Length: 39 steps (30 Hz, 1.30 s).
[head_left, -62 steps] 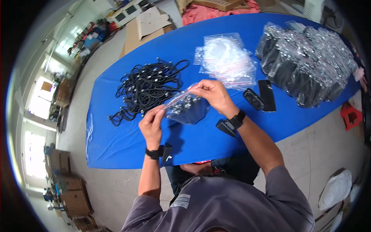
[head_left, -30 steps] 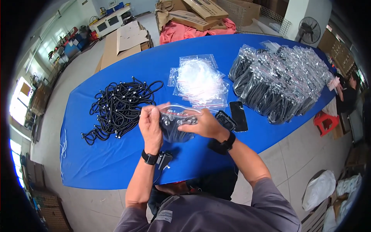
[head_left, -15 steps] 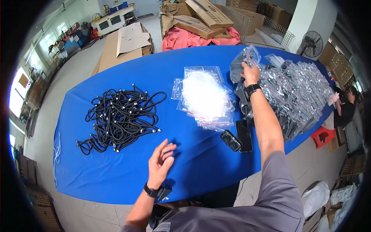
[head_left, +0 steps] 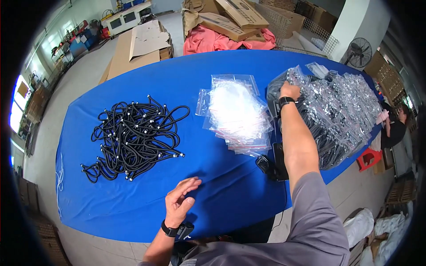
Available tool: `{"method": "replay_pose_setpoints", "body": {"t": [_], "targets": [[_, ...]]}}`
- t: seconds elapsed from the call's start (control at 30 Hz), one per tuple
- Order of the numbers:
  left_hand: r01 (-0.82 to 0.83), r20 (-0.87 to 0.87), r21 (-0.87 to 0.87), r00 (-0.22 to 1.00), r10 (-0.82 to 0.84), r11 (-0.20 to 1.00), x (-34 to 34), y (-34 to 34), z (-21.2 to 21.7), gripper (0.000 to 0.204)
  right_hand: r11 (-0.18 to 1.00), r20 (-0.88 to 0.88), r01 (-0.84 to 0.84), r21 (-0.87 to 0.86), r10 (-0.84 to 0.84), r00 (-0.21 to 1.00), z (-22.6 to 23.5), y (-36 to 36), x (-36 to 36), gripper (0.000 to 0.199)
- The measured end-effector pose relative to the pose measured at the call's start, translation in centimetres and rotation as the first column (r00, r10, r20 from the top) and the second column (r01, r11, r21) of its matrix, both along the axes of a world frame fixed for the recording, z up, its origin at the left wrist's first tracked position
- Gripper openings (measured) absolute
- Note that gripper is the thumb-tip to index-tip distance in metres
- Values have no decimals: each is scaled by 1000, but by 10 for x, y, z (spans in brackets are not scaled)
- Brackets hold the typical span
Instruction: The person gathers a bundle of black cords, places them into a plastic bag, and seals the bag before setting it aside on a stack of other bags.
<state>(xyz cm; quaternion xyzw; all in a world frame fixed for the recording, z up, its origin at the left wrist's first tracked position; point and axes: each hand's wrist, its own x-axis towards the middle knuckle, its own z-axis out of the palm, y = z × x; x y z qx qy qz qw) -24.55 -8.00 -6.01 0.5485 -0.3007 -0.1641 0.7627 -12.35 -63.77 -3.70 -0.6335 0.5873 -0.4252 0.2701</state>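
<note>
My right hand (head_left: 289,91) reaches to the near left edge of a big heap of filled clear bags (head_left: 346,106). Its fingers close on a filled plastic bag (head_left: 296,76) that lies against the heap; the fingertips are partly hidden. Held over the blue cloth, my left hand (head_left: 181,201) is empty, its fingers stretched and the thumb apart. Beyond it on the left lies a tangled pile of black elastic cords (head_left: 137,137) with shiny metal ends. Between the cords and the heap, flat clear zip bags (head_left: 235,111) are stacked loosely, bright with glare.
A blue cloth (head_left: 213,177) covers the table. Near my right forearm lie a black phone-like slab (head_left: 279,159) and a small black device (head_left: 262,164). Cardboard boxes (head_left: 235,26) stand past the far edge. A person (head_left: 392,126) is at the right, near a red stool (head_left: 370,158).
My right hand has lowered the filled bag from above the heap's far left corner onto its edge. My left hand has shifted slightly nearer to me, still open. The view has shifted a little.
</note>
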Motion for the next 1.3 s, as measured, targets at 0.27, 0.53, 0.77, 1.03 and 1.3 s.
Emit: {"method": "replay_pose_setpoints", "body": {"t": [0.27,0.53,0.77,1.03,1.3], "targets": [[37,17,74,999,-38,997,-10,19,-4,50,986,-80,-156,59,160,984,-14,-2,-1,44],[70,-57,49,996,-67,996,-15,25,-1,43,997,49,41,-66,-38,998,11,-27,1,63],[70,-22,90,997,-68,994,-24,34,7,39,769,-174,-59,-636,-68,982,51,22,-47,52],[103,61,256,991,-122,961,-45,34,23,35,469,-875,-870,-151,346,338,-58,207,-61,44],[-6,-65,295,998,26,955,-71,74,16,31,506,-793,-862,35,539,284,-42,218,-70,50]]}}
